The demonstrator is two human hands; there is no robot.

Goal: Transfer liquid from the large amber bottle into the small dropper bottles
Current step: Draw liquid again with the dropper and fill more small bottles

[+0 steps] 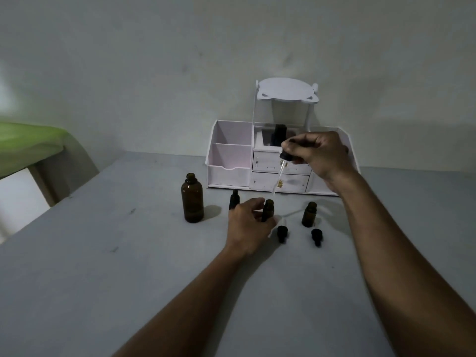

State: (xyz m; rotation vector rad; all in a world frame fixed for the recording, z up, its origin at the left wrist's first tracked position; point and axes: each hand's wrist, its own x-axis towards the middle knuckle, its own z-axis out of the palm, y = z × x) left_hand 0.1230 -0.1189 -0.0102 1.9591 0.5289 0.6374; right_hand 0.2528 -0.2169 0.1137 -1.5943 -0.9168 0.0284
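Note:
The large amber bottle (192, 198) stands uncapped on the grey table, left of my hands. My left hand (248, 222) grips a small amber dropper bottle (268, 210), also uncapped and upright. My right hand (318, 154) pinches the black bulb of a glass dropper (279, 173); its tip hangs just above that small bottle's mouth. A capped small bottle (234, 199) stands behind my left hand. Another uncapped small bottle (309, 214) stands to the right. Two black dropper caps (282, 233) (316, 237) lie on the table in front.
A white desk organiser (231, 161) with compartments, small drawers and a raised shelf stands against the wall behind the bottles; a dark item sits in its middle compartment. A green-covered surface (28, 143) is at the far left. The table (128, 279) stretches toward me.

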